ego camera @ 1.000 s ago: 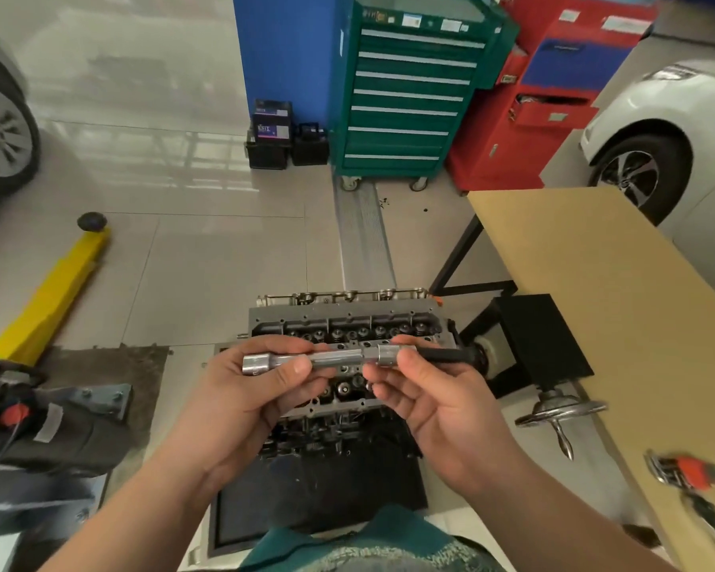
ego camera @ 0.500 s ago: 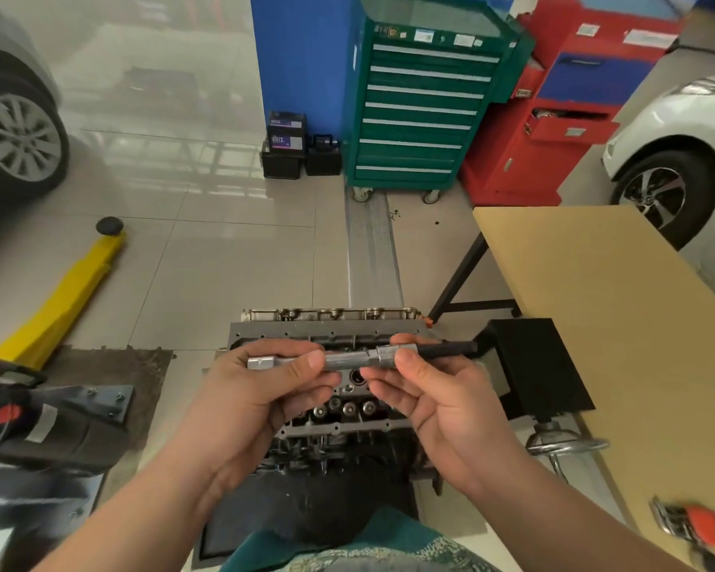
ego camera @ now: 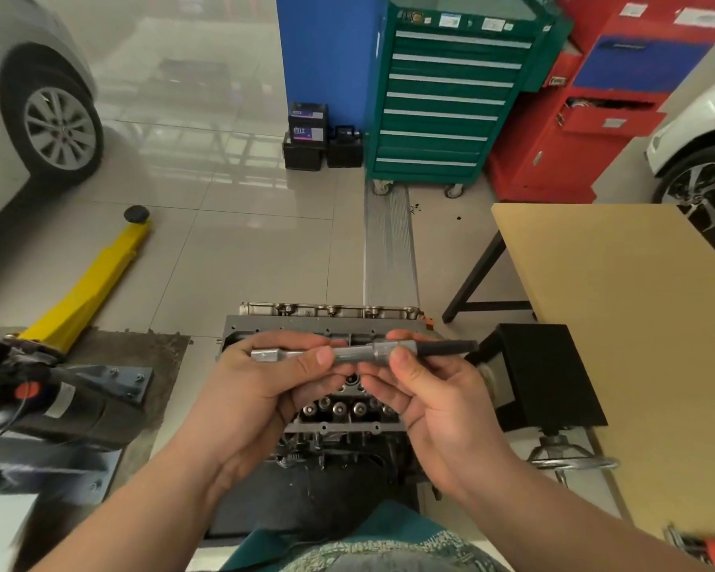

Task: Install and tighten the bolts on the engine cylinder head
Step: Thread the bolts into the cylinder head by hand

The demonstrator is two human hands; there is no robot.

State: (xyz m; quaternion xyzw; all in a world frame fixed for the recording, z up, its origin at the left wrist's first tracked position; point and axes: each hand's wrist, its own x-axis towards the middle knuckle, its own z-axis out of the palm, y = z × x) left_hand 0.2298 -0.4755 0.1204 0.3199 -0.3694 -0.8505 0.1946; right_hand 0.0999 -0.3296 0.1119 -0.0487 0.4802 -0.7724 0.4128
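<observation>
Tiled garage floor [ego camera: 240, 262], view looking down over an engine on a stand.

Both hands hold one tool [ego camera: 360, 352] level, above the cylinder head [ego camera: 339, 410]. Left hand [ego camera: 257, 386]: fingers curled under the silver end, thumb pressed on top of the shaft. Right hand [ego camera: 434, 398]: thumb and fingertips pinching the silver collar where it meets the black handle. Black handle sticks out right past the right hand; square silver end sticks out left. Tool is clear of the head, not touching it.

Cylinder head sits directly under the hands, long axis left-right, far edge visible beyond the knuckles. Row of round valve-gear parts shows between the wrists. Can't tell from here whether any bolts are seated; hands cover the middle.

Right of the engine: black box [ego camera: 550, 373] on the stand, with a chrome handwheel [ego camera: 570, 458] below it. Further right a tan table [ego camera: 620, 307]; an orange-handled tool [ego camera: 706, 544] lies at its near corner, blurred.

Left: dark motor unit [ego camera: 58, 406] with an orange button, yellow lift arm [ego camera: 91, 282] running away from it across the floor.

Far side: green drawer cabinet [ego camera: 442, 92], red cabinet [ego camera: 607, 97] to its right, blue panel [ego camera: 327, 51] to its left with two batteries [ego camera: 318, 142] at its base. Grey car wheel [ego camera: 54, 125] top left, white car [ego camera: 702, 150] top right.
</observation>
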